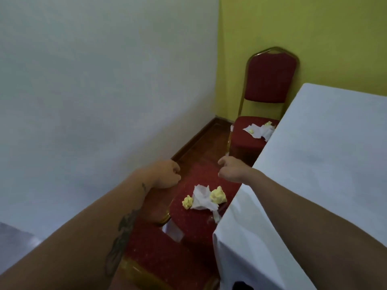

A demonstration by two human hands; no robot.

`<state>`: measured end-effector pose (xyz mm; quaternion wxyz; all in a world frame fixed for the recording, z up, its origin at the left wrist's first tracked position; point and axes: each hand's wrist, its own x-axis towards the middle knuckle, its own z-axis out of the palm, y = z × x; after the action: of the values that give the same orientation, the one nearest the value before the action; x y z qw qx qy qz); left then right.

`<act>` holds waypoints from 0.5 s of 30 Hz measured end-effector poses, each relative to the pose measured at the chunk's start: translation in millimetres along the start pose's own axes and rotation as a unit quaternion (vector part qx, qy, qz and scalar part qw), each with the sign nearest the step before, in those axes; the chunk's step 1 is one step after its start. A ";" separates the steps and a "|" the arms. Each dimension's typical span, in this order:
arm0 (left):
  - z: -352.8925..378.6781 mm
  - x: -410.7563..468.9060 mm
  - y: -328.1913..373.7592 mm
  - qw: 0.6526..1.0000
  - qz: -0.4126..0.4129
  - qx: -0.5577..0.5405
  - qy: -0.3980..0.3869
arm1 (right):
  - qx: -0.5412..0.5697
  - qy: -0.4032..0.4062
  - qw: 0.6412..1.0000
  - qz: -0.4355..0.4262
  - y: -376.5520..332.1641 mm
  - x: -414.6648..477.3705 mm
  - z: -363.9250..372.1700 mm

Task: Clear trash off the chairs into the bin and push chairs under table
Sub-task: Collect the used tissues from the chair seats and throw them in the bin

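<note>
Head view, looking down along the left side of a table (326,155) draped in a white cloth. I count three red upholstered chairs with gold frames: a far chair (270,80) standing against the yellow wall (314,24), a middle chair (199,212) beside the table's long edge, and a near chair (159,254) at the bottom of the view, of which only part shows. Two clusters of trash are visible. On the middle chair's seat lie one crumpled white tissue (202,198) and two yellow paper balls, the larger (218,195) touching the tissue's right side, the smaller (187,202) just beside its left. On the far chair's seat lies a second white tissue (260,131) with small yellow scraps (268,123) on and beside it; their exact number I cannot tell. The middle chair's seat is partly tucked under the hanging cloth. My left hand (167,174) is curled closed over the top of the middle chair's back, gripping it. My right hand (231,169) hovers above the same chair near the table edge, fingers loosely curled and holding nothing. No bin is in view.
</note>
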<state>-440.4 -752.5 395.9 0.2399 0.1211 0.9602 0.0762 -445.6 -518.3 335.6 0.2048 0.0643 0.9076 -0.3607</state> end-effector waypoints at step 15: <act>127.9 212.9 -116.0 0.975 0.111 -0.103 -0.163 | 0.029 -0.009 0.971 0.239 41.0 134.4 127.9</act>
<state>-584.0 -795.1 166.3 0.3948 0.2126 0.8756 0.1797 -515.2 -579.6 169.7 0.2917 0.2817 0.8533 -0.3279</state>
